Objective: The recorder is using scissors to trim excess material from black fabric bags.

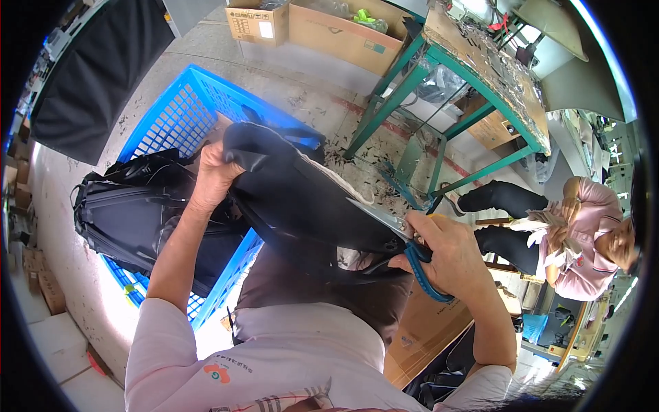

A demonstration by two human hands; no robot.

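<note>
A black, smooth fabric piece [295, 192] with a pale raw edge stretches across in front of my body. My left hand [210, 177] is closed on its upper left end. Fingers of my right hand [449, 257] are wrapped round scissors with blue handles [419, 268]. Their metal blades point up and left, lying along the pale edge of the black fabric piece. Whether the blades are parted is hard to make out. Left of my lap, a blue plastic crate [180, 103] holds black bags [141, 213], partly covered by my left forearm.
Ahead stand cardboard boxes [343, 40] and a green-framed worktable [405, 86] littered with scraps. More dark scraps lie on the floor. At right sits another person [590, 206] handling pale pieces. A cardboard box [429, 326] is beside my right leg; a black panel [103, 75] is far left.
</note>
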